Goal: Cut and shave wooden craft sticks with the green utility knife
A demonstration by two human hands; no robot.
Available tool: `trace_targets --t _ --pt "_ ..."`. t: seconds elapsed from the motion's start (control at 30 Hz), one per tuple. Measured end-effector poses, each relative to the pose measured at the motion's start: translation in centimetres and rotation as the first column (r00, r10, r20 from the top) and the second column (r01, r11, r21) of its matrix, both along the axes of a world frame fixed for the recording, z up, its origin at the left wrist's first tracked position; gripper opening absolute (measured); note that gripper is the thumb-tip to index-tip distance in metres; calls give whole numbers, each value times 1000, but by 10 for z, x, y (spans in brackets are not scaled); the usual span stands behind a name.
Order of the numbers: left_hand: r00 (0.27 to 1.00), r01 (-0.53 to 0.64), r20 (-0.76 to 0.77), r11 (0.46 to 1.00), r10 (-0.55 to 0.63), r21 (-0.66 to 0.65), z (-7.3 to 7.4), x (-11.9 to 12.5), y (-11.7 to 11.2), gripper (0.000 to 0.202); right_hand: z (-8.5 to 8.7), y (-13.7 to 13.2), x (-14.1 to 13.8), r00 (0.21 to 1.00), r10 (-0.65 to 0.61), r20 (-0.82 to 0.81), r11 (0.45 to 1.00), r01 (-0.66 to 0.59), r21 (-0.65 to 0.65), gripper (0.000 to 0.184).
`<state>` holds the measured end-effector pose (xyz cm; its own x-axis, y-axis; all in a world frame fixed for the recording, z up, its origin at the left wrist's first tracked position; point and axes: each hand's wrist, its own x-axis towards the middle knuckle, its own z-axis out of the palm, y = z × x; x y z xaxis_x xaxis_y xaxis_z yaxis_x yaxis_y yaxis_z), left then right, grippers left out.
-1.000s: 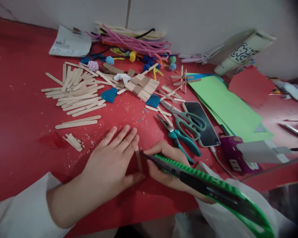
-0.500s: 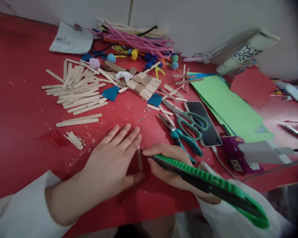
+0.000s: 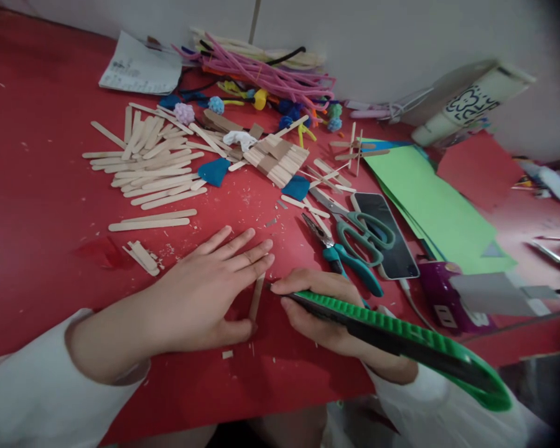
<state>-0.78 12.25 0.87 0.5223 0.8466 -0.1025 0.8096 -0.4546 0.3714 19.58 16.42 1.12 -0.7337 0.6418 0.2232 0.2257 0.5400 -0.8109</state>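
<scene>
My left hand [image 3: 214,289] lies palm down on the red table, its fingers stretched out and its thumb apart. Beside it, between thumb and fingers, a wooden craft stick [image 3: 257,297] shows in part; the hand covers some of it. My right hand [image 3: 324,305] is closed round a green and black utility knife [image 3: 382,326], whose front end points left toward the stick. The blade itself is too small and dark to make out. A small cut piece of wood [image 3: 227,354] lies below my left thumb. Short stick pieces [image 3: 142,256] rest left of my left hand.
Many craft sticks [image 3: 154,165] are heaped at the back left. Pliers [image 3: 343,255], scissors [image 3: 361,230] and a phone [image 3: 394,249] lie beyond my right hand. Green paper [image 3: 438,208] spreads at the right. Pink pipe cleaners [image 3: 266,71] are piled along the wall.
My left hand has turned slightly, and the stick beside it now tilts the other way. A small cut piece of wood now shows below the left thumb. The knife stays in my right hand.
</scene>
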Motion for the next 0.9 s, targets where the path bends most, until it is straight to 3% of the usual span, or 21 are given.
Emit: trace_targets --t 0.9 --pt "999 36 15 999 -36 -16 -2 -3 1 70 -3 0 1 998 16 54 998 -13 -69 20"
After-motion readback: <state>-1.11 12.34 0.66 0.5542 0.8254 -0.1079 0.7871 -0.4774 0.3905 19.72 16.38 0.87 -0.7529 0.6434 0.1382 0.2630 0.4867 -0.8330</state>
